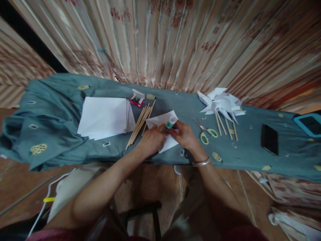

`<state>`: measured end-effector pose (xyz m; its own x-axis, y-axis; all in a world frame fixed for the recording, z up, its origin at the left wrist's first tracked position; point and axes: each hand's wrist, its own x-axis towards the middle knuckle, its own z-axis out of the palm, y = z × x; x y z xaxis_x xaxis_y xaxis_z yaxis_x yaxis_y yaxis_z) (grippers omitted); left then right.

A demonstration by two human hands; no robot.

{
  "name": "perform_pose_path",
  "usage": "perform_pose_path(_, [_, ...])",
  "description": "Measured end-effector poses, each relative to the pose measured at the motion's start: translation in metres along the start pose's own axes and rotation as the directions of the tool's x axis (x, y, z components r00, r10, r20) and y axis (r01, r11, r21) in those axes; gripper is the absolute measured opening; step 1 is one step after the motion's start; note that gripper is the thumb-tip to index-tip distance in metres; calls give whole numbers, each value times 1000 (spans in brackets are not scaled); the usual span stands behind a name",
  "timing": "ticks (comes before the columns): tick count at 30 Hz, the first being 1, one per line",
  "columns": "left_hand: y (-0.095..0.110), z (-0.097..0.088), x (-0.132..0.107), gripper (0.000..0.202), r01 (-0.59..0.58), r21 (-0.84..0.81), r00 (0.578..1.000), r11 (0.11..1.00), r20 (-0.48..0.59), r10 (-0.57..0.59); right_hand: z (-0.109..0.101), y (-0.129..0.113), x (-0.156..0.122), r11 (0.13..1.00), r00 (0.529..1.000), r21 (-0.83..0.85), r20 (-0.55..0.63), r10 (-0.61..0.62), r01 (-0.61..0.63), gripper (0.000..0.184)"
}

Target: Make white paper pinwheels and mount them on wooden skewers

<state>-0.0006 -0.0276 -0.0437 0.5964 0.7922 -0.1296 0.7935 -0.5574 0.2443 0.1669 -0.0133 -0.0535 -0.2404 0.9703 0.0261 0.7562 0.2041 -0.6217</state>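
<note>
A cut, partly folded white paper [162, 117] lies in front of me, with both hands over its middle. My left hand [153, 139] is closed, its fingertips pinching the paper near the centre. From the other side my right hand [185, 134] pinches the paper too, thumb and fingers meeting close to the left fingertips. A green and white glue stick [171, 122] stands tilted just behind the fingertips; whether a finger touches it I cannot tell. Right of my hand lie scissors [206, 132] with green handles. Several wooden sticks [140, 124] lie left of the paper.
A stack of white paper [102, 115] sits at the left. Behind the sticks stands an open red box of small pins [137, 98]. Finished paper pinwheels [222, 102] on sticks lie at the right, then a black phone [270, 139] and a blue-framed device [309, 124]. Corrugated metal sheets back the table.
</note>
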Motion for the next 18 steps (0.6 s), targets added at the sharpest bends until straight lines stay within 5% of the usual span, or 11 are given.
perform_pose_path(18, [1,-2,-1,33,2,-27,1000,1000,12,-2,8,-2,0,999,999,-40,-48,-25,23,11])
